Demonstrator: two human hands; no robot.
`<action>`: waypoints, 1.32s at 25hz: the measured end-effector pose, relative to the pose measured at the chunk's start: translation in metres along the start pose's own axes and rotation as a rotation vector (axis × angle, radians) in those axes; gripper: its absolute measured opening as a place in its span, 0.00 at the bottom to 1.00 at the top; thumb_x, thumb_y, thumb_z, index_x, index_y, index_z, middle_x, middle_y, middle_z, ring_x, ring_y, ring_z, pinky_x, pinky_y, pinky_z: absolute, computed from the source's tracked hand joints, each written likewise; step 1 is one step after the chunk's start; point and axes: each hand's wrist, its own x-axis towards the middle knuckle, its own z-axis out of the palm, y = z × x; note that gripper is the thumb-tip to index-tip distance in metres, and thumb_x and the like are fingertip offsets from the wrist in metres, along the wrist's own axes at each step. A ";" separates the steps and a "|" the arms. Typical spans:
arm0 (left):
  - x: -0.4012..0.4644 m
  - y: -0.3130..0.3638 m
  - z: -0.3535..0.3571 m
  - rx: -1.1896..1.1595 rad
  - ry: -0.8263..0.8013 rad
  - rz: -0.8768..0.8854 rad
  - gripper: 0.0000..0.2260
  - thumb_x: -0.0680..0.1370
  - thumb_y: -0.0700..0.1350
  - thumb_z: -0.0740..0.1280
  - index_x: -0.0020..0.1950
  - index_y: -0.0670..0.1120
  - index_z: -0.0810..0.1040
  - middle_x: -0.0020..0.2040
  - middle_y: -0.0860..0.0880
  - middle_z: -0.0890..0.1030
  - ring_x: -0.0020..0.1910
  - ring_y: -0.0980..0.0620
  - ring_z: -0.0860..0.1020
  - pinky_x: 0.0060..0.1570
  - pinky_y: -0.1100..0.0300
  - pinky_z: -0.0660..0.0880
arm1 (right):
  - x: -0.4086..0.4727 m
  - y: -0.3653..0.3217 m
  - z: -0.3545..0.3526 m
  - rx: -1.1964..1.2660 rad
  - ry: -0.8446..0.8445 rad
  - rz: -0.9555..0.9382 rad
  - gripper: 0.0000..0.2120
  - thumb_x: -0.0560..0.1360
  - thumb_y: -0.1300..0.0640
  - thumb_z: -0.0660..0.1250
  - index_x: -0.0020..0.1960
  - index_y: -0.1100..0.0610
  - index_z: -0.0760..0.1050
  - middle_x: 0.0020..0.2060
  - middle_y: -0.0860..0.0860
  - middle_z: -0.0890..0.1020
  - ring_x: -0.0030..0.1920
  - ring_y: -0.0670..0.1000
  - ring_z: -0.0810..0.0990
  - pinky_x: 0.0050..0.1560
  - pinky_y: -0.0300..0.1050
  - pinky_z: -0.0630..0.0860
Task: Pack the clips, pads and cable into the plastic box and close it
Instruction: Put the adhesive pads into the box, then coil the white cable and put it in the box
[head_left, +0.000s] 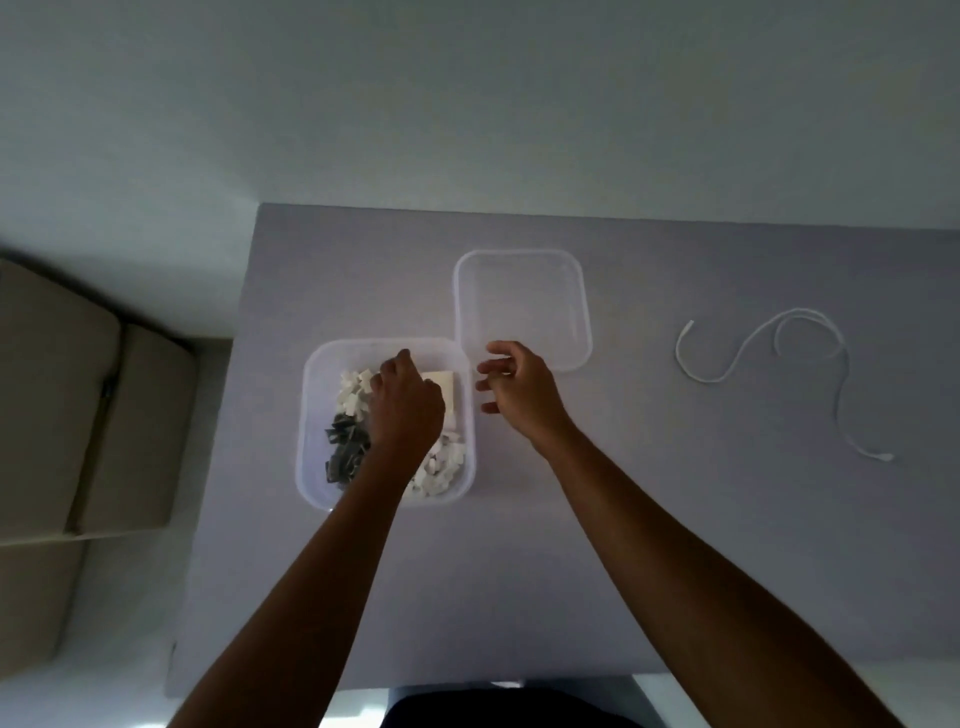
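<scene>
Plastic box (311, 415) sits on the bench (519, 571) at abt 9 o'clock from bench centre, lid off; the clear lid (522, 306) lies flat just beside it at the box's 1 o'clock, corners nearly touching. Head view, the only one: inside the box, white clips (353, 392) toward 11 o'clock, dark clips (343, 447) at 8 o'clock, more white bits (439, 470) at 5 o'clock, and a pale stack, prob. the pads (444, 382), at 1 o'clock. Cable (769, 358) lies loose in an open squiggle at the bench's 3 o'clock, well apart from the box. Step in hand, as I read it: settling the small parts, w/ cable next. To do it well: push contents flat and below the rim, leave a gap for the cable, coil the cable before it goes in so nothing sticks up, then seat the lid square and press all corners. Left hand (408, 408) reaches down into the box from 6 o'clock, palm down, knuckles up, forearm crossing the near rim; its fingers (400, 358) curl into the contents, but can't tell if they pinch anything. Right hand (519, 384) hovers just beside the box's 3 o'clock wall, over the lid's near corner, wrist bent, fingers (488, 369) spread loosely, holding nothing.
</scene>
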 end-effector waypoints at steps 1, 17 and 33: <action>-0.005 0.013 0.004 -0.066 0.055 0.092 0.21 0.79 0.41 0.61 0.72 0.40 0.65 0.68 0.38 0.71 0.67 0.40 0.69 0.64 0.47 0.69 | 0.002 0.001 -0.019 0.027 0.041 0.014 0.14 0.79 0.65 0.62 0.63 0.57 0.75 0.53 0.55 0.82 0.47 0.51 0.84 0.41 0.47 0.84; -0.020 0.168 0.222 -0.184 -0.312 0.091 0.14 0.77 0.43 0.61 0.62 0.46 0.74 0.47 0.46 0.81 0.45 0.45 0.80 0.45 0.52 0.79 | 0.127 0.122 -0.274 -0.968 0.119 -0.219 0.23 0.75 0.70 0.61 0.67 0.55 0.75 0.68 0.58 0.73 0.69 0.60 0.69 0.66 0.57 0.70; -0.071 0.271 0.125 -0.393 -0.200 0.429 0.11 0.83 0.48 0.59 0.46 0.48 0.78 0.43 0.56 0.79 0.41 0.63 0.76 0.41 0.69 0.67 | -0.042 -0.044 -0.338 0.442 -0.503 0.147 0.17 0.79 0.54 0.55 0.33 0.55 0.69 0.23 0.47 0.60 0.23 0.46 0.55 0.20 0.37 0.56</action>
